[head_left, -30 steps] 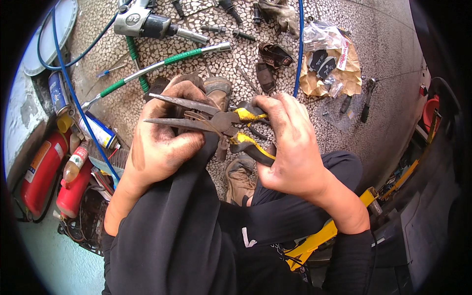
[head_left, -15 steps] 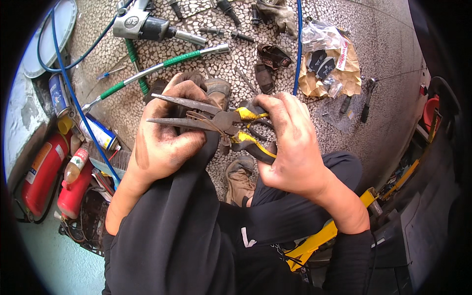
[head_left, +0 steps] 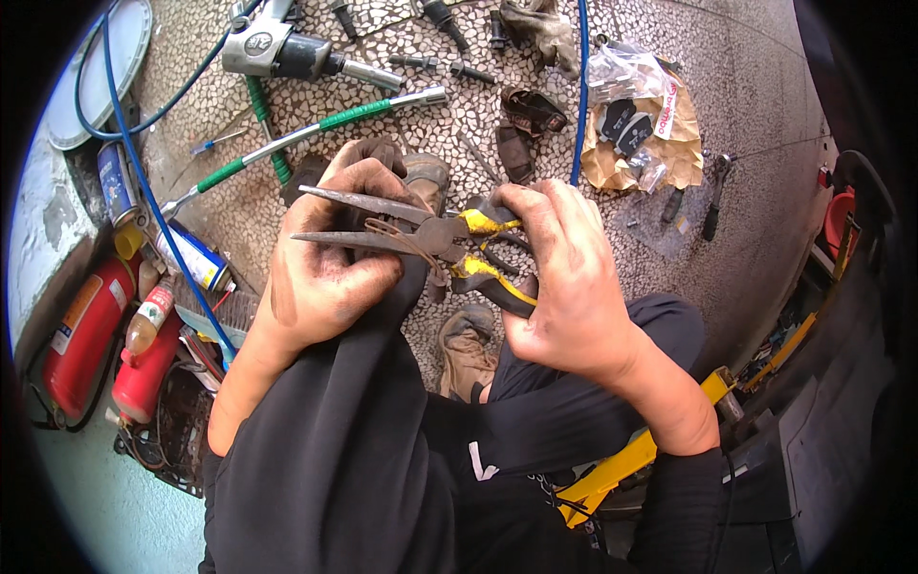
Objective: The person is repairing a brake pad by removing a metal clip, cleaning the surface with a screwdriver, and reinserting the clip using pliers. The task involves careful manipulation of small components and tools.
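"Since both hands are up over the floor [head_left: 755, 105], what's in the right hand [head_left: 579, 277]?"

"Pliers [head_left: 442, 237]. Hand clamped on the yellow-and-black handles; jaws apart, pointing left. Held in the air above the floor."

"And the left hand [head_left: 330, 273]?"

"Fingers curled behind the jaws, thumb below them. Cannot tell whether it is closed on anything. Thin wire [head_left: 387, 228] loops across the jaws, near the pivot."

"Under that?"

"Worn shoe [head_left: 467, 354] on the floor, between the forearms. Dark block [head_left: 515, 153] beyond the hands."

"Right of there?"

"Brown paper [head_left: 601, 170], two black pads [head_left: 633, 136] near its middle. Clear plastic [head_left: 617, 72] at its far left corner. Ratchet [head_left: 710, 222] just off its near right corner. Blue hose [head_left: 583, 57] passes its left edge."

"Left side?"

"Impact wrench [head_left: 301, 55] far out; green-sleeved bar [head_left: 344, 115] nearer, crossing another bar. Two red extinguishers [head_left: 91, 344] beyond the floor's left edge."
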`<act>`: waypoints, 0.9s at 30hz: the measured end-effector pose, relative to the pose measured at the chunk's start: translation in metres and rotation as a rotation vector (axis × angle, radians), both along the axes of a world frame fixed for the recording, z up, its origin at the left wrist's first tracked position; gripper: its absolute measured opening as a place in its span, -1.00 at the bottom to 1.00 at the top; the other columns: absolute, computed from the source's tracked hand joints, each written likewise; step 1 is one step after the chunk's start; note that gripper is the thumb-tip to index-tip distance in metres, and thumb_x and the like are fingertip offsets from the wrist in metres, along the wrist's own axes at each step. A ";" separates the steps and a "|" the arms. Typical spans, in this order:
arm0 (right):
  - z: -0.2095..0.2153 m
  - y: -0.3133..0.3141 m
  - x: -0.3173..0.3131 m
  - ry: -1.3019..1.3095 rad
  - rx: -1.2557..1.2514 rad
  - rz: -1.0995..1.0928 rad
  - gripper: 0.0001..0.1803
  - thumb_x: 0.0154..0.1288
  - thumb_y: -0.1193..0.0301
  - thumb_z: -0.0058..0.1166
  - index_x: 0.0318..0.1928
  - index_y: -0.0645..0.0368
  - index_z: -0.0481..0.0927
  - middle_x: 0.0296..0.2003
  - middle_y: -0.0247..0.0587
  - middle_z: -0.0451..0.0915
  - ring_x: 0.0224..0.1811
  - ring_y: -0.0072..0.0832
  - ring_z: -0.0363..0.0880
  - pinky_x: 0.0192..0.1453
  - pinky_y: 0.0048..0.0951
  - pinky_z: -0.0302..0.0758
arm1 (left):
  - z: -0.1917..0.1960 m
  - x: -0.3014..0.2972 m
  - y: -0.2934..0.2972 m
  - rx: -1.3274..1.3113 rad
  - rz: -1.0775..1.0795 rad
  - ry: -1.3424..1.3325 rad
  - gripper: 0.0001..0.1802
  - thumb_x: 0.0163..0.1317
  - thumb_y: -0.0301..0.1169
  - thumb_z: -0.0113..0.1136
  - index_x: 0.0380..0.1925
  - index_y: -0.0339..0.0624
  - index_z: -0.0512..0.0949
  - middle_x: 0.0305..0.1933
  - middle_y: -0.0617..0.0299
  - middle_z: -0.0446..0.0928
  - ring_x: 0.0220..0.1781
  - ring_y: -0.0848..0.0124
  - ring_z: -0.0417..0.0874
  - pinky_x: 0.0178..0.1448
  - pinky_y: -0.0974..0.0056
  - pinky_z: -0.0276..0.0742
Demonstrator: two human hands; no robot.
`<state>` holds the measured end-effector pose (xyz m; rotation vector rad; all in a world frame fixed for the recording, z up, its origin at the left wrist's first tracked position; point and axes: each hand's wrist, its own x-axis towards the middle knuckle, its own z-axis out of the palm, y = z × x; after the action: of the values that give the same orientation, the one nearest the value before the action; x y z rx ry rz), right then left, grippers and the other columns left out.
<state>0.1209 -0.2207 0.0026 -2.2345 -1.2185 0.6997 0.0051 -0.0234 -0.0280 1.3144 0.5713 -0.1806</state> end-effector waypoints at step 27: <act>-0.002 -0.001 -0.001 0.019 -0.026 0.000 -0.11 -0.35 0.50 0.27 0.19 0.32 0.33 -0.15 0.03 0.35 -0.09 -0.06 0.36 0.01 -0.11 0.29 | -0.005 -0.004 -0.001 -0.063 0.019 0.077 -0.61 -0.18 -0.47 0.17 -0.23 -0.32 0.52 -0.29 0.29 0.48 -0.20 0.50 0.50 -0.06 0.38 0.42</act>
<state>0.1200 -0.2218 0.0007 -2.2436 -1.2064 0.7394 0.0015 -0.0239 -0.0334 1.2449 0.6386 -0.2327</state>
